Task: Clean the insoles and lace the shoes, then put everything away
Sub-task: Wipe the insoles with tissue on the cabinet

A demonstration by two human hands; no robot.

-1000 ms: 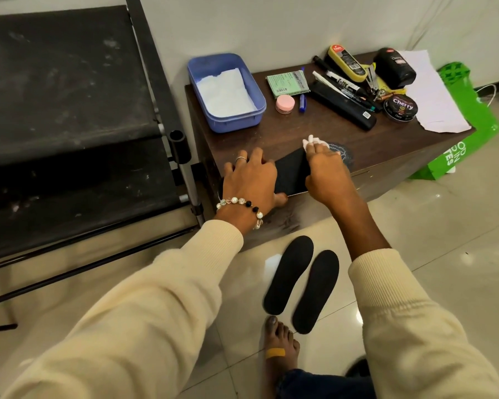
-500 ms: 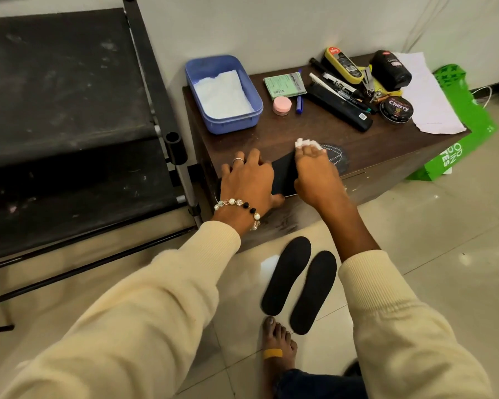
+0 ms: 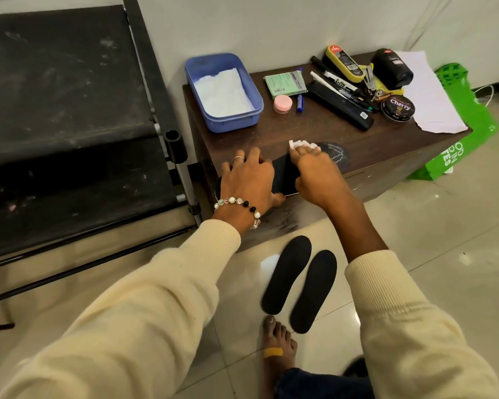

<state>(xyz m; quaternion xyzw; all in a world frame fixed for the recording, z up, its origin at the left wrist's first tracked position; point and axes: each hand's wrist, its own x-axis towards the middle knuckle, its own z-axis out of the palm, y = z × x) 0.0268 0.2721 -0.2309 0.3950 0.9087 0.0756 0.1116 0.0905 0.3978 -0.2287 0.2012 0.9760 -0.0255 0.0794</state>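
Black flat insole [image 3: 283,175] lies on front edge of dark brown wooden desk [image 3: 314,131], toe end w/ pale stitched pattern pointing right. Left hand [image 3: 248,180], w/ ring & bead bracelet, rests flat on heel end, fingers spread & straight, pressing it down. Right hand [image 3: 317,174] on middle of insole, fingers together, pressing small white wipe [image 3: 301,144] onto it; wipe pokes out past fingertips. Two more black insoles [image 3: 298,283] lie side by side on glossy tiled floor [image 3: 444,254] below desk, near bare foot [image 3: 278,344] w/ yellow plaster. At desk's back left: blue plastic tub [image 3: 224,92] w/ white tissue inside. Back right: round black polish tin [image 3: 398,108], black remote, markers, small pink jar [image 3: 283,104], white paper sheet. Green bag [image 3: 467,131] leans beside desk on the right.
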